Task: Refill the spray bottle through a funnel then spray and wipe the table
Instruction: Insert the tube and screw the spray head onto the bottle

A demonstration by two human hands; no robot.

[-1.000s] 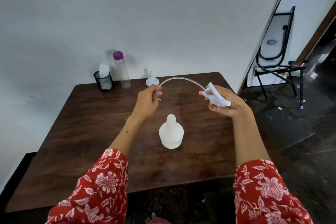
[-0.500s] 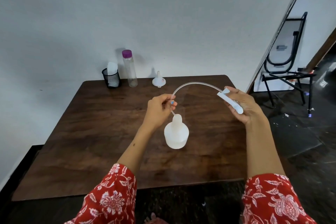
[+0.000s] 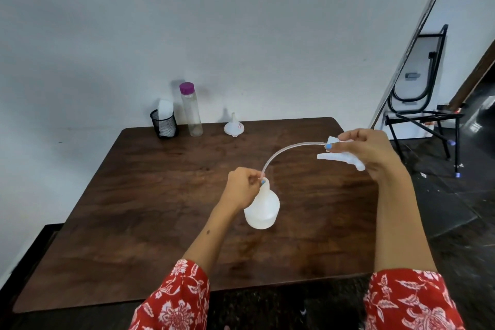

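Sleeves: my red floral-print sleeves [image 3: 176,295] sit nearest, both forearms bare beyond them.
Surface: dark brown wood-grain surface [image 3: 134,209], smooth, with rounded corners.
Spray bottle: the translucent white plastic spray bottle [image 3: 263,209] stands upright near the middle of the surface, round-shouldered with a narrow neck, its head off.
Left hand: my left hand [image 3: 242,187] is at the bottle's neck, fingers [image 3: 254,177] curled tight and pinching the lower end of the dip tube right at the mouth; whether the tip is inside the neck I cannot tell.
Dip tube: thin, clear, flexible dip tube [image 3: 289,148], bent in an arc from the neck up to the right.
Right hand: my right hand [image 3: 367,151], raised above the right part of the surface, is wrapped round the white plastic spray head [image 3: 340,158], its long trigger sticking out toward the left.
Funnel: small white funnel [image 3: 233,126] stands mouth-down, spout up, near the far edge.
Water bottle: tall clear cylinder water bottle [image 3: 191,111] with a purple cap, left of the funnel.
Mesh cup: black wire mesh cup [image 3: 164,124] just left of that, holding something white and folded.
Chair: black metal-framed folding chair [image 3: 417,104] on the dark floor to the right.
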